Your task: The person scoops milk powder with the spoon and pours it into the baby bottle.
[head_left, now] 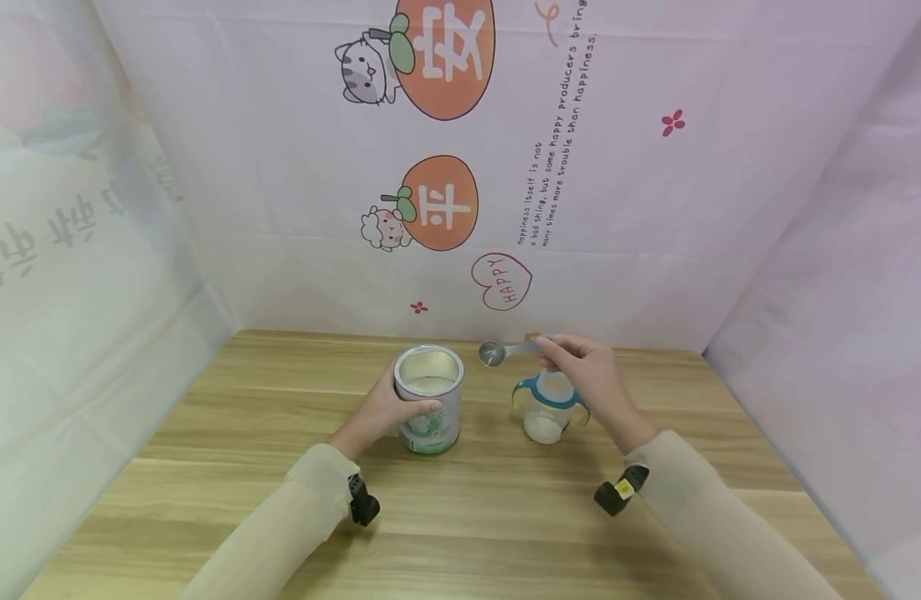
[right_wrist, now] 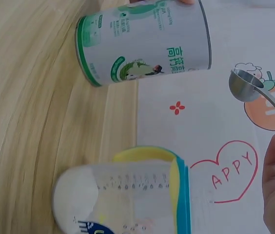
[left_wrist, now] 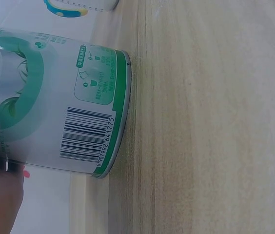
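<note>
Clearly, the scoop [right_wrist: 247, 87] is silvery and round-bowled.

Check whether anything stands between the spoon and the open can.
Nothing visible does. The spoon, in the right grip, hangs right of the can, whose mouth is uncovered; the left grip holds its side. The bottle stands on the spoon's other side, off that path.

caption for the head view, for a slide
Left hand grips an open can; right hand holds a metal scoop near a two-handled bottle.
</note>
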The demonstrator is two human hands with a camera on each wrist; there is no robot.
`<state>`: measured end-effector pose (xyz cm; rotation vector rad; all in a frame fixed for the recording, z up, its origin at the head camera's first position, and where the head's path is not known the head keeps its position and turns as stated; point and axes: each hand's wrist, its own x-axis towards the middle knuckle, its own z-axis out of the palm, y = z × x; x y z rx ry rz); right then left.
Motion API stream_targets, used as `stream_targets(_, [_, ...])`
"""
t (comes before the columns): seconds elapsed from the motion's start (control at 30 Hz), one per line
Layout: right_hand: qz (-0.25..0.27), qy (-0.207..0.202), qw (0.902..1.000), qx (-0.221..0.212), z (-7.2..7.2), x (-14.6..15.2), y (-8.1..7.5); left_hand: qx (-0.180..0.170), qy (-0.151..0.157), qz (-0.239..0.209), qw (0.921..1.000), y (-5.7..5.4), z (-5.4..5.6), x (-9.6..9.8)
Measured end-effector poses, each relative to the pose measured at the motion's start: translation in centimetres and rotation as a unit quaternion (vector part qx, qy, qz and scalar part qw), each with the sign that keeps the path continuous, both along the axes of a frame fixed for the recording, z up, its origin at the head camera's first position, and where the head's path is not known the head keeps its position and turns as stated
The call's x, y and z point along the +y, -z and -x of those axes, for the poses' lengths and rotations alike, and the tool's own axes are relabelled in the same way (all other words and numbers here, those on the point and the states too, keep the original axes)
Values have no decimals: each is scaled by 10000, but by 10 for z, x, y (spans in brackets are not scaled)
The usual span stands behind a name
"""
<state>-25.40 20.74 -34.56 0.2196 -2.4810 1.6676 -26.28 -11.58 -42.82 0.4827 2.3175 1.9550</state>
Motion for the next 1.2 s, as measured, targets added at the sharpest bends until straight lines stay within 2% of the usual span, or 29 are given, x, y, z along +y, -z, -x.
stream_targets(0.23, [278, -158, 9995, 25, 6, -17, -3, -8, -158, 133, 9998, 2, 2, 0])
stream_targets(0.47, [554, -415, 9976, 26, 8, -35, -4, 58, -23, -13, 10000, 3, 3, 1])
stream_targets(0.7, [705, -697, 9949, 203, 10, -50, -5, 109, -144, 95, 9998, 1, 3, 1])
stream_targets(1.0, [524, -765, 9956, 122, 15, -65, -2, 119, -121, 159, 9997, 4, 5, 0])
stream_targets(1.2, [369, -889, 9937, 572, 20, -78, 1, 166, -115, 185, 9996, 4, 5, 0])
